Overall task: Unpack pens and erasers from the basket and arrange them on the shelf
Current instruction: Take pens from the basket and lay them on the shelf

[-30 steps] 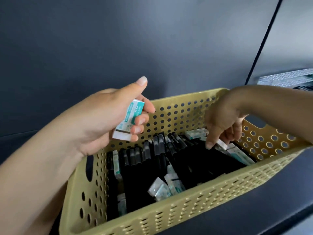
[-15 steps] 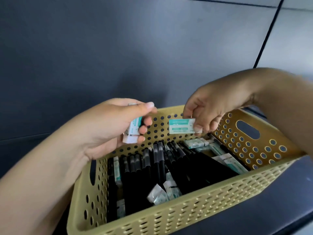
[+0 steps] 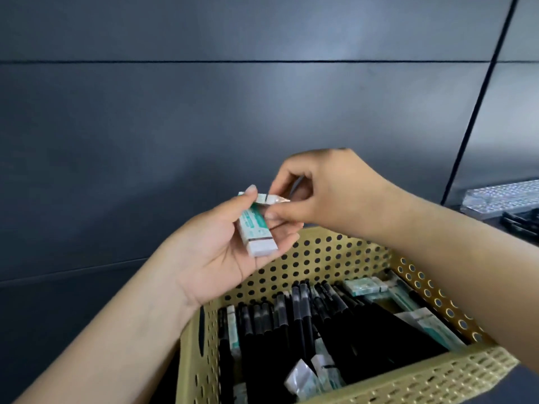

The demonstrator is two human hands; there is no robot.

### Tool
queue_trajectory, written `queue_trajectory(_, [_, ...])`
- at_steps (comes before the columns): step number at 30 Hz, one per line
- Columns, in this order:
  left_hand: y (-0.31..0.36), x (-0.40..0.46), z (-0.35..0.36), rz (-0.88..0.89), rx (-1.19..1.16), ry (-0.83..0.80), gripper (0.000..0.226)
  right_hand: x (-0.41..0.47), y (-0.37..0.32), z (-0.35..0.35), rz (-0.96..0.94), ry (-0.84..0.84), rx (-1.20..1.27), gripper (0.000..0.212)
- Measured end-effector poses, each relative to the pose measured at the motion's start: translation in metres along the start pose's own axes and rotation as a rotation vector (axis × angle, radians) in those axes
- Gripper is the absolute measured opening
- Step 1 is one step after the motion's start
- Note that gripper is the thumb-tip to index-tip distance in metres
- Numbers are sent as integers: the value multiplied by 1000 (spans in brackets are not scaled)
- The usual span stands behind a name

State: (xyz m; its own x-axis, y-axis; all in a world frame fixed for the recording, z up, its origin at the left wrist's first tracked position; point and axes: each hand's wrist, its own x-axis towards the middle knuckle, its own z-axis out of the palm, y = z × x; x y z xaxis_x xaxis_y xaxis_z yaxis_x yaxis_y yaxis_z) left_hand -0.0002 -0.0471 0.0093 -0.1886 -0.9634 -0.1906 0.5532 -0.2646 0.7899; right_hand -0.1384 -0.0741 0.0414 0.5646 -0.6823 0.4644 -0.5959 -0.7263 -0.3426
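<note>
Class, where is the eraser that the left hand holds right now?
In the head view, the eraser sits centre frame in the left hand, above the basket's back rim.

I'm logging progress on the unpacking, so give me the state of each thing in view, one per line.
left hand: raised above the basket, holding an eraser
right hand: pinching a second eraser against the first
eraser in left hand: wrapped, tilted, out of the basket
second eraser: wrapped, mostly hidden by fingers
basket: still holding black pens and several erasers
</note>
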Motion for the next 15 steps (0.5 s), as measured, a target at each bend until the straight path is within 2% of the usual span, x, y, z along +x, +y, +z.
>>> queue_trajectory(3, [1,2,-2,20,-95,-4,34,-4,11,7,-113,41,85,12])
queue_trajectory(6, [1,4,-6,14,-74,25,41,-9,15,11,-224,56,92,15])
queue_trajectory(9, [1,7,-9,20,-40,62,28,-10,14,16,-341,33,103,17])
queue_trajectory(11, [0,8,-9,-9,-35,64,19,-10,12,8,-298,-13,246,16])
queue_trajectory(13, [-1,7,-8,-51,-21,52,17,-9,12,-8,-153,-60,392,18])
queue_trajectory(15, [-2,7,-7,-78,21,43,17,-8,25,-24,79,-234,287,27])
